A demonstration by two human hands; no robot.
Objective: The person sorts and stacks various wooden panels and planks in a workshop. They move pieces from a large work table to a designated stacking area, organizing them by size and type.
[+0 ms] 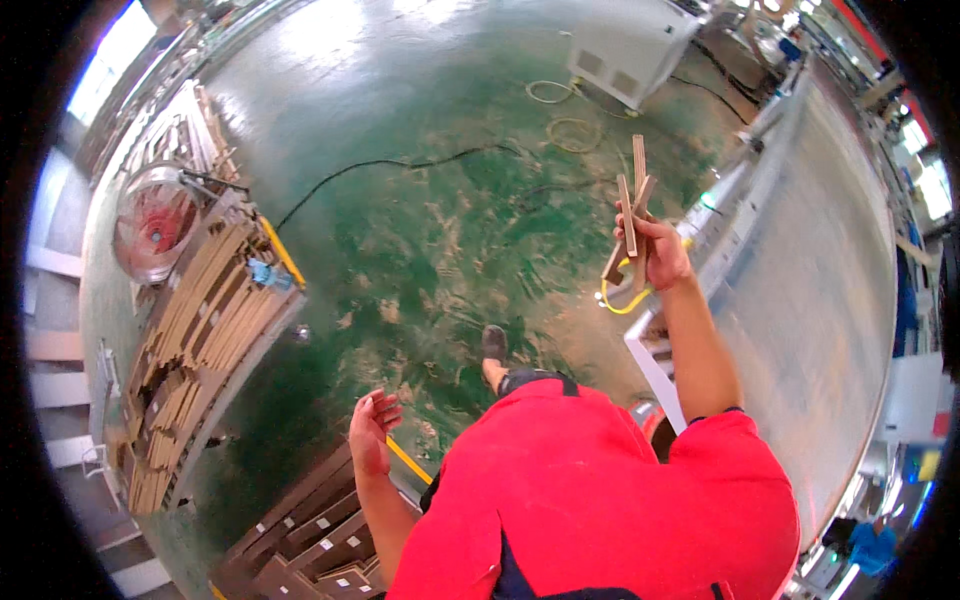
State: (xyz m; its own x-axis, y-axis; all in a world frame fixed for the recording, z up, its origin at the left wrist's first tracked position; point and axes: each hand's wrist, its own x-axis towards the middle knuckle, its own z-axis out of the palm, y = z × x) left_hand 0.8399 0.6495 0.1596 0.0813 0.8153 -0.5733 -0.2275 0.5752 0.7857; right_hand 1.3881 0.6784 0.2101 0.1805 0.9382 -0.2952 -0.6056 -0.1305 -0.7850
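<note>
My right hand [664,254] is closed around a few narrow wooden strips [627,214], which cross one another and stick out past the fingers at different angles. Their cut edges look pale and layered. A yellow hose or cord [622,309] loops just below these strips, close to the machine's edge. Low on the left, my left hand [371,428] hangs empty with its fingers loosely stretched. Brown boards with small white labels [335,545] lie stacked beneath my left forearm.
Wooden strips [205,290] are piled at the left, beside a round fan [157,222]. A black cable [390,162] crosses the dusty green floor [430,250]. A white cabinet [632,50] stands at the far side. Along my right runs a long grey machine table [810,270].
</note>
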